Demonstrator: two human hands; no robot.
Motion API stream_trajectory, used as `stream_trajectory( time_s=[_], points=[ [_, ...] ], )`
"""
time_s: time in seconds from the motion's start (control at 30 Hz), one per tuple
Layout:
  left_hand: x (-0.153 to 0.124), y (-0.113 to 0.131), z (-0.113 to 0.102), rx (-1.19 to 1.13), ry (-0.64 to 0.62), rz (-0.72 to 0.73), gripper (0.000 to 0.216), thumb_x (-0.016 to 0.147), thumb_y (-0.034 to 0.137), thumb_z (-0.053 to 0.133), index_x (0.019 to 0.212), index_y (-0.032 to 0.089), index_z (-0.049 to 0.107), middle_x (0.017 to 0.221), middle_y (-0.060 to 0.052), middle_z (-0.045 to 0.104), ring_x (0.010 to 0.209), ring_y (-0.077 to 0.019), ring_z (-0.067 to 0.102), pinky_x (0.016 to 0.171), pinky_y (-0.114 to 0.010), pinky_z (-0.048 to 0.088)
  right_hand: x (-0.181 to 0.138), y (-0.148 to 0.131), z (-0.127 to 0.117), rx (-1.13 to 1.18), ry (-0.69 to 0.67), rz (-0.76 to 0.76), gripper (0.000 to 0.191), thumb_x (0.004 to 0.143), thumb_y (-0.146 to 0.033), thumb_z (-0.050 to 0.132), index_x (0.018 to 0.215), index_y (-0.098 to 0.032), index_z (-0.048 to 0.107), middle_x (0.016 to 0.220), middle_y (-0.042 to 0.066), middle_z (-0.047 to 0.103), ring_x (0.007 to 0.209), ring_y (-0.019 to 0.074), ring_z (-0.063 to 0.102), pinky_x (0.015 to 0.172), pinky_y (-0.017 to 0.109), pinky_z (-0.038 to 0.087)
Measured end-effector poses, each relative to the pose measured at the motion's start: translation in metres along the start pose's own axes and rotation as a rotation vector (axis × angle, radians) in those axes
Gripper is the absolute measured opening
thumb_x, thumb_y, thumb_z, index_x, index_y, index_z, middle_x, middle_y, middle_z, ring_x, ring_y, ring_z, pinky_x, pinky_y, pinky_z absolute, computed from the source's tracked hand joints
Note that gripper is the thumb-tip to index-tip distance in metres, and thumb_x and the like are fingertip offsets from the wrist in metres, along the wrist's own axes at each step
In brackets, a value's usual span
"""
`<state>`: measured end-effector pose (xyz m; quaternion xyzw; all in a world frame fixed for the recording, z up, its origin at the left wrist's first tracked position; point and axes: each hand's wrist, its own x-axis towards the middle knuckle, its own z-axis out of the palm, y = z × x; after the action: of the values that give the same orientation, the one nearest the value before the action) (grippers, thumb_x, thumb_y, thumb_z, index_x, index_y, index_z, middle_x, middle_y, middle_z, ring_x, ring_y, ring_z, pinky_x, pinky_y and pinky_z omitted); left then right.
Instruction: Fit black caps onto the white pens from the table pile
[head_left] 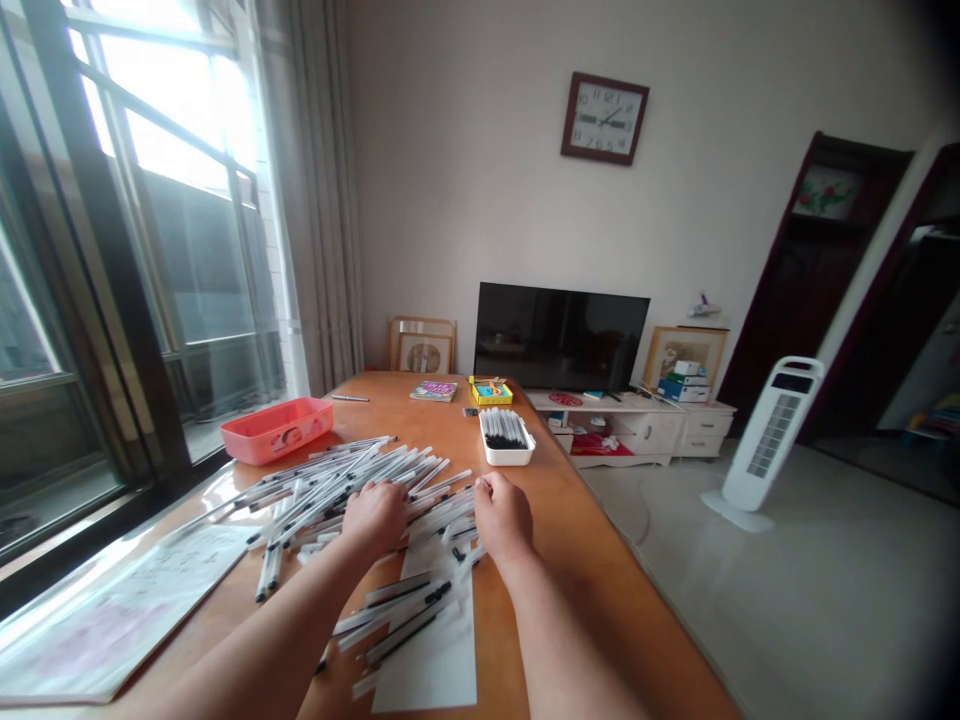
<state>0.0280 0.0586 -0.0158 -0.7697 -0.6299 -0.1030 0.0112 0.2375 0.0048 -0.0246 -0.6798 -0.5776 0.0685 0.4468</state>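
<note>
Stock: white plastic pens with black caps (352, 480), heaped on the orange wooden surface (592, 545) beneath your left hand (373, 515) and right hand (504, 515). Fingers curled under; whether they grip anything cannot be told. Risk: a forearm nudge could roll loose pens off.

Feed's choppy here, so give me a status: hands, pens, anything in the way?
Left hand and right hand down on the pen pile, grips unclear. White tray just beyond, apart.

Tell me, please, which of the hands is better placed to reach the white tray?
Probably right: the right hand lies at the right edge of the pen pile, nearest the white tray; the left hand sits further left.
</note>
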Motion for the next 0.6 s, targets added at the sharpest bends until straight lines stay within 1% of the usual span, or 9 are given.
stream_trajectory(
  time_s=[0.1,0.2,0.33,0.43,0.6],
  points=[
    [0.009,0.005,0.005,-0.014,0.032,-0.002,0.033,0.093,0.027,0.044,0.104,0.027,0.075,0.113,-0.012,0.072,0.111,-0.0320,0.062,0.090,-0.042,0.047,0.000,0.000,0.000,0.007,0.012,-0.010,0.027,0.099,-0.032,0.049,0.079,-0.023,0.066,0.076,0.004,0.072,0.072,0.0195,0.062,0.060,0.027,0.030],
    [0.020,0.012,0.010,-0.037,0.039,0.007,0.032,0.093,0.029,0.047,0.104,0.028,0.077,0.115,-0.011,0.072,0.111,-0.0311,0.062,0.090,-0.040,0.048,0.001,-0.001,-0.001,0.016,0.024,-0.012,0.028,0.099,-0.032,0.048,0.080,-0.023,0.066,0.077,0.004,0.073,0.073,0.0199,0.063,0.061,0.027,0.032],
    [0.036,0.019,0.016,-0.056,0.014,-0.001,0.027,0.089,0.036,0.054,0.097,0.030,0.080,0.115,-0.011,0.072,0.111,-0.0319,0.062,0.090,-0.041,0.049,0.001,-0.002,-0.002,0.015,0.037,-0.013,0.029,0.100,-0.032,0.046,0.081,-0.022,0.066,0.081,0.006,0.075,0.077,0.0212,0.066,0.063,0.028,0.034],
    [0.045,0.021,0.019,-0.061,-0.011,-0.018,0.024,0.085,0.038,0.060,0.092,0.028,0.080,0.117,-0.012,0.072,0.114,-0.0331,0.061,0.092,-0.043,0.049,0.001,-0.001,-0.003,0.013,0.044,-0.010,0.029,0.100,-0.033,0.046,0.082,-0.022,0.067,0.083,0.007,0.075,0.077,0.0217,0.067,0.065,0.028,0.035],
    [0.049,0.019,0.017,-0.054,-0.051,-0.051,0.025,0.080,0.041,0.066,0.094,0.025,0.079,0.118,-0.016,0.072,0.117,-0.0372,0.061,0.095,-0.048,0.048,0.002,0.000,-0.003,0.015,0.056,0.006,0.029,0.099,-0.032,0.046,0.083,-0.022,0.068,0.085,0.007,0.076,0.079,0.0222,0.068,0.066,0.028,0.038]
  ],
)
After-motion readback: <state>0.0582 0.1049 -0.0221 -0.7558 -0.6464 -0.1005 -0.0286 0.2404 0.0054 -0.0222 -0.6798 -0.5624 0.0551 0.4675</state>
